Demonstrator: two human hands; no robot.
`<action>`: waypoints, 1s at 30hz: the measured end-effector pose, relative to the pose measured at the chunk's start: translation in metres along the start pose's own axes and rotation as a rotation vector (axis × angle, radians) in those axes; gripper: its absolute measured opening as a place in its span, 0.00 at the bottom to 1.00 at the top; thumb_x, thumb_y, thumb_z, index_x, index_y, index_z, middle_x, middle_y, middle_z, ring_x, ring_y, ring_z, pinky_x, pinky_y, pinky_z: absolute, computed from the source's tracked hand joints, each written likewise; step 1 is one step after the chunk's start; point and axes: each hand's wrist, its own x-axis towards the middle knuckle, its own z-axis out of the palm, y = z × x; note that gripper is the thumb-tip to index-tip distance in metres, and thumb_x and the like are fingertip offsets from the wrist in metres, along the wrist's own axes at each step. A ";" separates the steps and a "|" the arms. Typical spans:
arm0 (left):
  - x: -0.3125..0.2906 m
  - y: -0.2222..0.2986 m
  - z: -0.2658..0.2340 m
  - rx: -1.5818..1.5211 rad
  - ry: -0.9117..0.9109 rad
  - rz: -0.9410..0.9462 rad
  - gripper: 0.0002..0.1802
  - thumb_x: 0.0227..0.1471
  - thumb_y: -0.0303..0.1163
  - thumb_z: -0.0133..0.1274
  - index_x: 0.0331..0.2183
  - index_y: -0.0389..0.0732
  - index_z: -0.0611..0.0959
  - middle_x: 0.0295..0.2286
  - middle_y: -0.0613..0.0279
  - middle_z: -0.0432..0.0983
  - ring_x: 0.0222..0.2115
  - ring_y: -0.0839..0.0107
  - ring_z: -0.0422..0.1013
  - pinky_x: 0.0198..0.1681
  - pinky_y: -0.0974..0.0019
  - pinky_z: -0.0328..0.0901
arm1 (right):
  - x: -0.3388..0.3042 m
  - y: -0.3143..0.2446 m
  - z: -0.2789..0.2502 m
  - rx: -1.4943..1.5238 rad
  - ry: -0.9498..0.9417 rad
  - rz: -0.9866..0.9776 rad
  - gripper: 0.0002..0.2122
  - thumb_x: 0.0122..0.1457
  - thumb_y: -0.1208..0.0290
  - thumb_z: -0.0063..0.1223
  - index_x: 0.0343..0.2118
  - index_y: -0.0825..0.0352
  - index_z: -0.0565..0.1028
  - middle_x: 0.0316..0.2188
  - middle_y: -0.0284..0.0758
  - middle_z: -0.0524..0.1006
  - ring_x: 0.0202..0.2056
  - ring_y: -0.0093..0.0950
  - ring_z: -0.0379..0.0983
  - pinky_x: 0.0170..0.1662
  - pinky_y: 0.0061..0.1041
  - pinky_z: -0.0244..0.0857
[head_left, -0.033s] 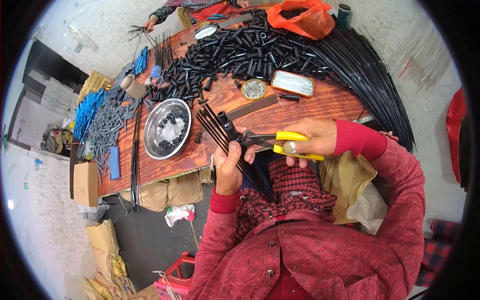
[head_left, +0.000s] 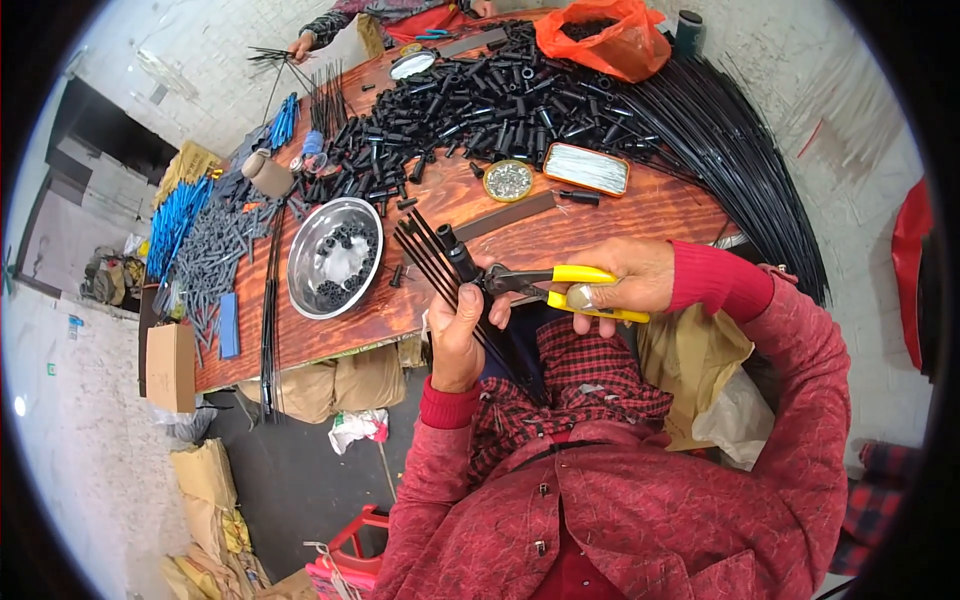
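In front of my body, my left hand (head_left: 456, 345) is closed around a bundle of thin black rods (head_left: 422, 258) and a short black tubular fitting (head_left: 457, 254). The lower ends of the rods hang over my checked lap. Yellow-handled pliers (head_left: 585, 273) are gripped in my right hand (head_left: 640, 280), its thumb on the handles. Their dark jaws touch or lie just beside the fitting near my left fingertips. The fingers partly hide that contact. Beyond my left hand stands a metal bowl (head_left: 293, 272) with black rings and something white inside.
Black tubes (head_left: 500, 105) heap across the wooden table (head_left: 650, 212). Nearer lie a round tin (head_left: 509, 180) of small silvery pieces and a rectangular tin (head_left: 588, 168) of white sticks. Long black rods (head_left: 745, 150) overhang the right edge. At far left, another person's hand (head_left: 301, 46) holds dark rods.
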 end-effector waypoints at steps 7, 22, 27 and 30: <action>0.001 -0.001 -0.004 -0.003 0.008 0.011 0.21 0.59 0.39 0.49 0.47 0.33 0.71 0.31 0.56 0.73 0.23 0.76 0.64 0.26 0.72 0.60 | 0.004 0.004 0.001 -0.045 0.005 -0.004 0.15 0.65 0.62 0.42 0.47 0.68 0.69 0.23 0.30 0.73 0.22 0.17 0.71 0.25 0.16 0.66; -0.002 -0.011 -0.015 -0.166 0.029 0.054 0.22 0.58 0.37 0.50 0.51 0.38 0.69 0.49 0.45 0.69 0.23 0.77 0.65 0.25 0.74 0.62 | 0.019 0.031 0.020 0.261 -0.060 -0.051 0.18 0.64 0.57 0.44 0.44 0.70 0.71 0.22 0.31 0.72 0.19 0.16 0.68 0.21 0.15 0.63; -0.006 -0.009 -0.012 -0.133 0.041 0.051 0.22 0.58 0.38 0.51 0.50 0.36 0.70 0.48 0.43 0.70 0.23 0.77 0.66 0.25 0.74 0.62 | 0.013 0.028 0.021 0.318 -0.125 -0.057 0.20 0.63 0.56 0.45 0.45 0.71 0.70 0.22 0.31 0.71 0.19 0.17 0.67 0.21 0.15 0.61; -0.008 -0.008 -0.010 -0.113 0.036 0.072 0.22 0.58 0.38 0.51 0.49 0.35 0.72 0.48 0.42 0.71 0.23 0.77 0.66 0.25 0.74 0.62 | 0.000 0.024 0.038 0.753 -0.253 0.068 0.21 0.63 0.56 0.45 0.49 0.70 0.66 0.21 0.31 0.67 0.17 0.17 0.61 0.20 0.16 0.57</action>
